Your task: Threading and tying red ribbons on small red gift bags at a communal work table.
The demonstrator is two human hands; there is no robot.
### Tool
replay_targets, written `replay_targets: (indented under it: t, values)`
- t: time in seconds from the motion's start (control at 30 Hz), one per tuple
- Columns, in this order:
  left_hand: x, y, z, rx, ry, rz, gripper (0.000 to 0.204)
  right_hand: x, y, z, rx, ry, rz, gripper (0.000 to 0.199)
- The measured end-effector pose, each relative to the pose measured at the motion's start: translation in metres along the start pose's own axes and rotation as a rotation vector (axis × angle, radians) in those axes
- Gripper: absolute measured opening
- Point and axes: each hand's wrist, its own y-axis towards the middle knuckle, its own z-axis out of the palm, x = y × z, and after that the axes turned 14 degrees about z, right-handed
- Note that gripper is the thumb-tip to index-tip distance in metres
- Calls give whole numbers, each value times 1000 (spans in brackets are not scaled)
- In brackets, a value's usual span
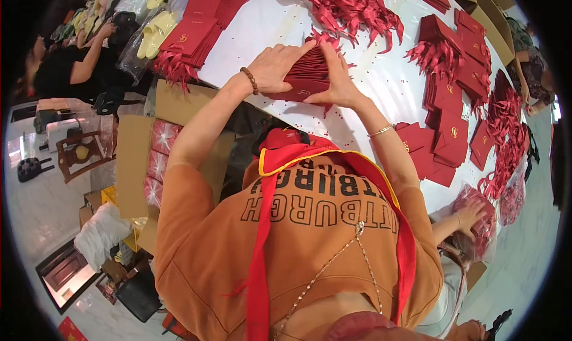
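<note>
My left hand (pixel 275 68) and my right hand (pixel 342 81) close in from both sides on a stack of red envelopes (pixel 305 84). The stack stands on edge on the white table (pixel 232 49), its many edges facing up. My thumbs press along the near face, which bears a gold emblem. The fingers curl round the far side, where red ribbon ends stick out. A brown beaded bracelet (pixel 249 80) circles my left wrist, and a thin bangle (pixel 380 130) my right.
Left of my hands lie piled red envelopes (pixel 189 36); more (pixel 450 135) cover the right side. Loose red ribbons (pixel 351 10) heap at the far edge. A co-worker's hand (pixel 471 216) rests on a plastic bag at right. An open carton (pixel 134 162) with red packets stands at left.
</note>
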Motion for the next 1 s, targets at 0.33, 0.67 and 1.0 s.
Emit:
replay_targets:
  t: [0.33,0.67,1.0]
  values:
    - [14,-19,-16,-204,-63,35,93,-1,22,11,-65,34,-9,79]
    - [52,-30,73,-1003,-1263,-383,92,-2,20,19,31,334,118,119]
    - [58,-5,64,-1134,-1387,-543,86,-5,5,21,-32,416,208,119]
